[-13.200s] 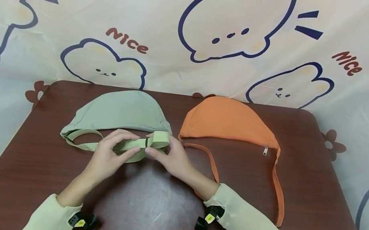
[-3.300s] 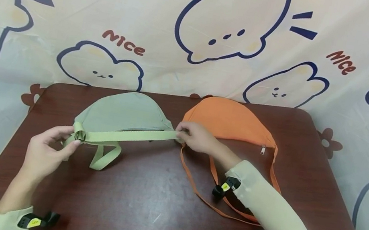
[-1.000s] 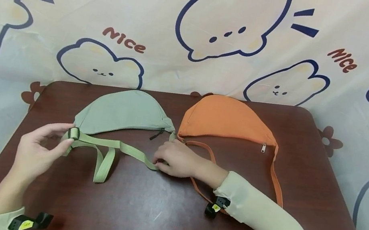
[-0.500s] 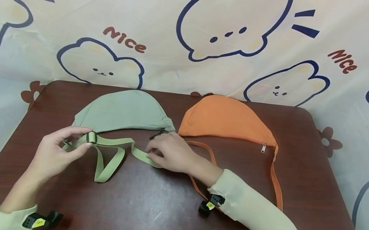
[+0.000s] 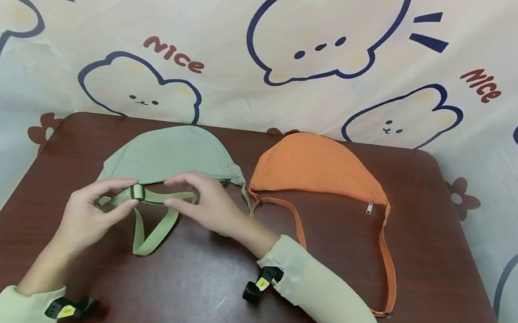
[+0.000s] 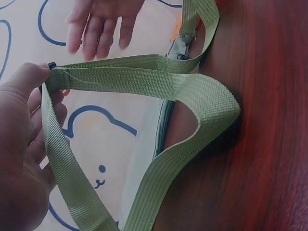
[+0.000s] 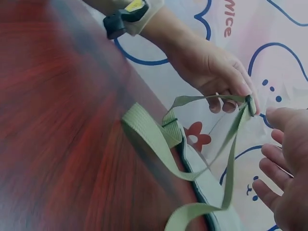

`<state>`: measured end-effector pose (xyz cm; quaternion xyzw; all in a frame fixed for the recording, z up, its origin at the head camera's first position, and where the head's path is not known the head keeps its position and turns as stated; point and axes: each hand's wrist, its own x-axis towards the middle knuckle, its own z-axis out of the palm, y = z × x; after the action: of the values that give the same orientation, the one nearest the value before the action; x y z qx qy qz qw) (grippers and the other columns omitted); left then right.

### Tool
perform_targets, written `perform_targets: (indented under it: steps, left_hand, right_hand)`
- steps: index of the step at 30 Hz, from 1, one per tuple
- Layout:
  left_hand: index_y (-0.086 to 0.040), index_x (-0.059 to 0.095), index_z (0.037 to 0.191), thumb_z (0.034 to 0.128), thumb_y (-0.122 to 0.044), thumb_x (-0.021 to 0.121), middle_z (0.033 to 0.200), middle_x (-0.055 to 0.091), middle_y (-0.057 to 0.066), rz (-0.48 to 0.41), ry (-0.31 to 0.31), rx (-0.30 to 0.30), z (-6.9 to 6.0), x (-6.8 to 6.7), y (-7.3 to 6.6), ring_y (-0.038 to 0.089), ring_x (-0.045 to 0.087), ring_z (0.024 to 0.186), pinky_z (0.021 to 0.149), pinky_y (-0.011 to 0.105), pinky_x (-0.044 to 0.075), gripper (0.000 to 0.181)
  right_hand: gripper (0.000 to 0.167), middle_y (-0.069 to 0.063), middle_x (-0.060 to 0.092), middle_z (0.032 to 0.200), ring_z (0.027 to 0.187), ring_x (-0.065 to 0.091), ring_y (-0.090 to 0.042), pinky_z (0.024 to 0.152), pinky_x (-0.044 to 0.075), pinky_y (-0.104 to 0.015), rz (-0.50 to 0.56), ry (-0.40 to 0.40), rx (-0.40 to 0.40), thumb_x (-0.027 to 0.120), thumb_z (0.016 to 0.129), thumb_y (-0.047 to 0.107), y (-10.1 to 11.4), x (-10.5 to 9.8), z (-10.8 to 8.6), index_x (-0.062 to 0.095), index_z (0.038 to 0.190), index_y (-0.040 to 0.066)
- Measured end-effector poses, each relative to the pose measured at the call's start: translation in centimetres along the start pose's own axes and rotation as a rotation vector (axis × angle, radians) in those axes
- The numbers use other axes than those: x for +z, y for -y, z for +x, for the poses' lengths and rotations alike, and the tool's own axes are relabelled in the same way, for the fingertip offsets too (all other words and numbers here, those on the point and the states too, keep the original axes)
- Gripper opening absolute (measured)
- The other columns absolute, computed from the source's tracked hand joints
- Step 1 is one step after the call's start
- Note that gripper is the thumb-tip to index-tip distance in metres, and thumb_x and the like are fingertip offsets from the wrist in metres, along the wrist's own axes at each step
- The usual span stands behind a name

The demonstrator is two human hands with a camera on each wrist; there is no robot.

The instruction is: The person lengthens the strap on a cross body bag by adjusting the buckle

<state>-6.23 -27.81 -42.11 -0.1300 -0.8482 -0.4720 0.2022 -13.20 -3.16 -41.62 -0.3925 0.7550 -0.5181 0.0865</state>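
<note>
A pale green waist bag (image 5: 172, 155) lies at the back left of the table, its lighter green webbing strap (image 5: 154, 235) looped in front. My left hand (image 5: 88, 213) pinches the dark strap slider (image 5: 138, 191) between thumb and fingers, holding it above the table. In the left wrist view the strap (image 6: 207, 103) hangs in a loop from that slider (image 6: 52, 66). To the right of the slider, my right hand (image 5: 210, 205) has its fingers extended, thumb apart, around the strap's run but not gripping it. The right wrist view shows that hand (image 7: 293, 159) apart from the strap.
An orange waist bag (image 5: 322, 166) lies at the back right, its strap (image 5: 391, 263) trailing forward along the table. Behind the brown table (image 5: 213, 314) hangs a printed cloth (image 5: 241, 21). Black wrist cameras (image 5: 259, 284) are strapped to both sleeves.
My right hand has let go of the strap's far stretch and moved left toward the slider. My left hand, still pinching the slider, has shifted right. Earlier, the strap was stretched between both hands.
</note>
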Motion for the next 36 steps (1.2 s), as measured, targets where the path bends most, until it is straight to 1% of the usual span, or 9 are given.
perform_targets:
  steps: [4, 9, 12, 14, 18, 20, 23, 29, 36]
  left_hand:
    - [0.006, 0.074, 0.114, 0.0714, 0.023, 0.077, 0.109, 0.068, -0.019, -0.041, -0.011, 0.012, 0.0, 0.4, 0.3, -0.002, 0.063, 0.091, 0.077, 0.009, 0.045, 0.046]
    - [0.008, 0.072, 0.115, 0.0699, 0.027, 0.077, 0.111, 0.068, -0.021, -0.049, 0.000, 0.033, -0.1, 0.5, 0.6, -0.003, 0.063, 0.098, 0.081, 0.008, 0.047, 0.049]
    - [0.009, 0.072, 0.115, 0.0690, 0.027, 0.077, 0.112, 0.068, -0.022, -0.055, 0.005, 0.051, -0.1, 0.5, 0.5, -0.003, 0.063, 0.100, 0.083, 0.009, 0.047, 0.050]
    - [0.009, 0.072, 0.115, 0.0686, 0.028, 0.077, 0.113, 0.069, -0.018, -0.072, 0.000, 0.057, -0.2, 0.5, 0.6, -0.002, 0.064, 0.101, 0.084, 0.009, 0.047, 0.050]
    - [0.009, 0.072, 0.115, 0.0694, 0.028, 0.076, 0.114, 0.069, -0.017, -0.078, -0.001, 0.066, -0.2, 0.5, 0.6, -0.002, 0.065, 0.102, 0.085, 0.010, 0.048, 0.050]
    - [0.009, 0.072, 0.116, 0.0696, 0.028, 0.077, 0.115, 0.068, -0.019, -0.073, 0.003, 0.073, -0.1, 0.5, 0.6, -0.002, 0.064, 0.102, 0.085, 0.010, 0.048, 0.050]
    - [0.009, 0.071, 0.116, 0.0700, 0.027, 0.076, 0.116, 0.068, -0.018, -0.076, 0.006, 0.075, -0.1, 0.5, 0.6, -0.002, 0.065, 0.102, 0.086, 0.010, 0.048, 0.050]
    - [0.010, 0.071, 0.116, 0.0712, 0.028, 0.075, 0.115, 0.069, -0.016, -0.092, 0.013, 0.066, -0.1, 0.5, 0.8, 0.000, 0.065, 0.102, 0.085, 0.011, 0.049, 0.049]
    - [0.013, 0.070, 0.115, 0.0709, 0.028, 0.075, 0.115, 0.069, -0.014, -0.110, 0.003, 0.067, -0.3, 0.5, 0.9, 0.000, 0.065, 0.103, 0.084, 0.011, 0.049, 0.047]
  right_hand:
    - [0.039, -0.007, 0.064, 0.132, 0.123, 0.056, -0.006, 0.102, 0.045, -0.023, 0.087, 0.007, 0.018, 0.071, 0.098, 0.018, -0.4, 1.1, 0.6, 0.062, 0.133, 0.003]
    - [0.041, -0.004, 0.065, 0.133, 0.120, 0.058, -0.002, 0.095, 0.050, -0.021, 0.159, 0.009, 0.071, 0.071, 0.098, 0.020, -0.6, 2.8, 1.1, 0.061, 0.135, 0.006]
    - [0.037, -0.001, 0.067, 0.129, 0.117, 0.061, -0.002, 0.092, 0.051, -0.020, 0.150, -0.011, 0.090, 0.072, 0.097, 0.021, -0.6, 3.4, 1.3, 0.064, 0.132, 0.009]
    - [0.035, -0.001, 0.068, 0.126, 0.115, 0.061, -0.001, 0.093, 0.051, -0.020, 0.130, -0.021, 0.083, 0.072, 0.097, 0.021, -0.6, 3.5, 1.4, 0.065, 0.130, 0.010]
    - [0.032, -0.002, 0.070, 0.122, 0.111, 0.061, 0.001, 0.095, 0.050, -0.021, 0.107, -0.028, 0.058, 0.072, 0.097, 0.021, -0.7, 3.6, 1.7, 0.067, 0.127, 0.009]
    - [0.032, -0.004, 0.071, 0.121, 0.111, 0.062, -0.001, 0.095, 0.050, -0.021, 0.109, -0.029, 0.046, 0.072, 0.097, 0.020, -0.8, 3.6, 1.8, 0.067, 0.126, 0.008]
    - [0.032, -0.004, 0.071, 0.120, 0.110, 0.064, -0.004, 0.094, 0.049, -0.018, 0.112, -0.031, 0.047, 0.072, 0.097, 0.020, -0.9, 3.7, 1.8, 0.067, 0.126, 0.008]
    - [0.033, 0.004, 0.070, 0.118, 0.108, 0.060, 0.006, 0.094, 0.048, -0.017, 0.106, -0.065, 0.028, 0.072, 0.097, 0.023, -1.0, 4.0, 2.0, 0.066, 0.127, 0.011]
    - [0.032, 0.007, 0.070, 0.116, 0.107, 0.059, 0.008, 0.096, 0.048, -0.018, 0.091, -0.056, 0.019, 0.072, 0.097, 0.023, -0.7, 4.0, 2.2, 0.067, 0.126, 0.012]
